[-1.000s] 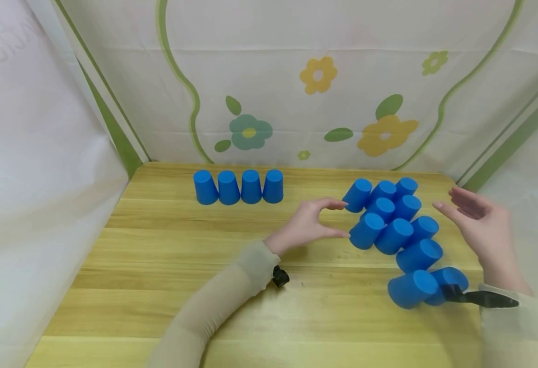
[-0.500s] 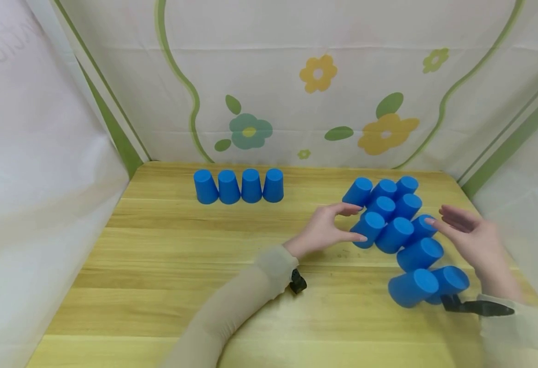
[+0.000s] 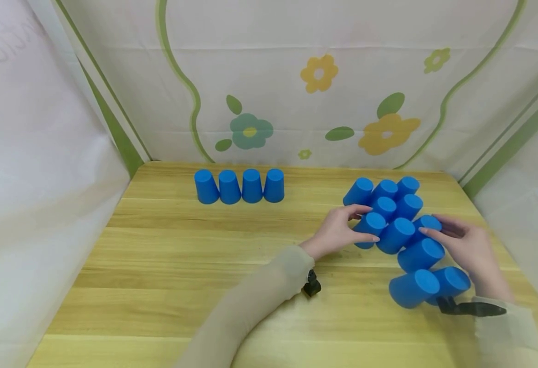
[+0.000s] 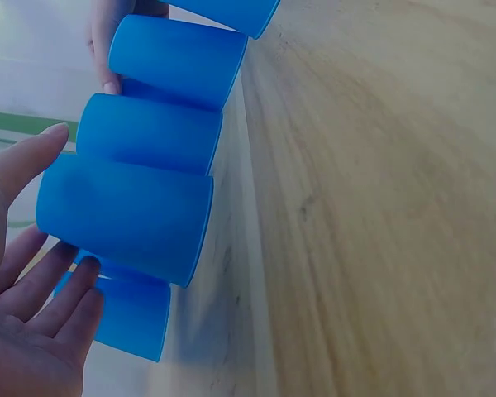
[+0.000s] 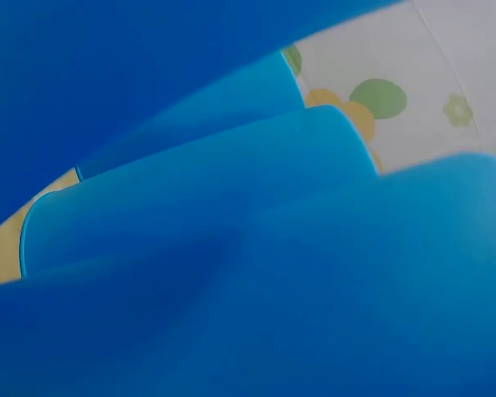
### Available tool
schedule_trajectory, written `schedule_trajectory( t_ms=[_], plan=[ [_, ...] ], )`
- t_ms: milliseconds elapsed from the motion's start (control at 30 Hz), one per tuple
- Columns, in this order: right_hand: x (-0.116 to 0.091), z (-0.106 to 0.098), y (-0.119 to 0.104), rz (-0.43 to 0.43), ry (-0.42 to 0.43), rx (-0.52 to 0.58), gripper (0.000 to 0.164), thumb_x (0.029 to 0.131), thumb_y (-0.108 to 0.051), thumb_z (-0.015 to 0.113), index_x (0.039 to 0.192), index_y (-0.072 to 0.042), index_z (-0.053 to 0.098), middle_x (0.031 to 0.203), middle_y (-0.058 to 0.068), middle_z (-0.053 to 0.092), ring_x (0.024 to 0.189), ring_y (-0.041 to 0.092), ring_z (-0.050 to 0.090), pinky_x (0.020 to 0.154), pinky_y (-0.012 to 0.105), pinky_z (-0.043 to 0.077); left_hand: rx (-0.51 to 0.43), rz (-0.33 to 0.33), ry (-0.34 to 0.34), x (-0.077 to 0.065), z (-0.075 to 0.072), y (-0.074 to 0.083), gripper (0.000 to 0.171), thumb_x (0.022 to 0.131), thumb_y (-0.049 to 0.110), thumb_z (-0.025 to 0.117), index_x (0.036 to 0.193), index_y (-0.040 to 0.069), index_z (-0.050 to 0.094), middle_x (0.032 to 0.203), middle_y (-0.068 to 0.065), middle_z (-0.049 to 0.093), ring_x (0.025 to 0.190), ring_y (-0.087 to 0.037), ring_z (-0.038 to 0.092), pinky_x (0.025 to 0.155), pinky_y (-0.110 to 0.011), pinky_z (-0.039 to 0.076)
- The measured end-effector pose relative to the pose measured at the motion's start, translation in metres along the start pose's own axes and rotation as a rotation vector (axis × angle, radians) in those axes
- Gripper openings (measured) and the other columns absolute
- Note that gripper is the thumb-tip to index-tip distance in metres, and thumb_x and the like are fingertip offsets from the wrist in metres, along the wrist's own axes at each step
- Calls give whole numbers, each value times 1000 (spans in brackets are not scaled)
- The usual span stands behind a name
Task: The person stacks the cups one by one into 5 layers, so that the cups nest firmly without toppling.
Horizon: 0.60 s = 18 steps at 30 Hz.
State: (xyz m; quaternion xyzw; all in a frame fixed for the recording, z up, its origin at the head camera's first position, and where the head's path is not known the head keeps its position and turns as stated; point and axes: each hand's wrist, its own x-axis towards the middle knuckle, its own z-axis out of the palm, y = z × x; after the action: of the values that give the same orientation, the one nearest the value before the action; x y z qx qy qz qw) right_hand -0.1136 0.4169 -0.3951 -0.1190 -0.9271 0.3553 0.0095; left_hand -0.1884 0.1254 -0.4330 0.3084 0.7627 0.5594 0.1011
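Upside-down blue plastic cups stand grouped at the right of the table. Around the left-end cup (image 3: 372, 223) of the group's middle row, my left hand (image 3: 338, 231) spreads thumb and fingers; in the left wrist view its fingers (image 4: 35, 291) lie loosely beside that cup, the thumb near its raised base. My right hand (image 3: 473, 249) reaches round the right-end cup (image 3: 427, 223) of that row, thumb on the near side, fingers on the far side. Whether it presses the cup is unclear. Close blue cup walls (image 5: 207, 182) fill most of the right wrist view, hiding the hand.
Several more blue cups (image 3: 252, 186) stand in a row at the back left of the wooden table (image 3: 167, 286). Two cups (image 3: 413, 289) sit near my right wrist camera (image 3: 476, 308). Behind rises a white curtain (image 3: 269, 30) with flower prints.
My left hand has moved right until its thumb and fingers flank a cup. My right hand has come left and nearer, from beside the group to around a cup. The cups have not visibly moved.
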Motion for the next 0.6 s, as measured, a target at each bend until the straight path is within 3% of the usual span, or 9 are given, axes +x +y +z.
schedule_trajectory(
  t_ms=[167, 600],
  plan=[
    [-1, 2, 0, 28, 5, -5, 85, 94, -61, 63, 151, -1, 46, 142, 31, 52, 125, 53, 52, 95, 70, 43, 4, -18, 8, 2, 5, -4, 63, 83, 31, 87, 138, 16, 61, 132, 6, 63, 111, -6, 61, 85, -17, 51],
    [-1, 1, -1, 63, -12, 18, 89, 93, -63, 62, 152, -1, 43, 144, 32, 49, 127, 54, 49, 95, 72, 41, 15, -64, 28, 6, 11, -11, 58, 85, 31, 86, 136, 17, 63, 129, 8, 64, 111, -6, 60, 88, -18, 51]
  ],
)
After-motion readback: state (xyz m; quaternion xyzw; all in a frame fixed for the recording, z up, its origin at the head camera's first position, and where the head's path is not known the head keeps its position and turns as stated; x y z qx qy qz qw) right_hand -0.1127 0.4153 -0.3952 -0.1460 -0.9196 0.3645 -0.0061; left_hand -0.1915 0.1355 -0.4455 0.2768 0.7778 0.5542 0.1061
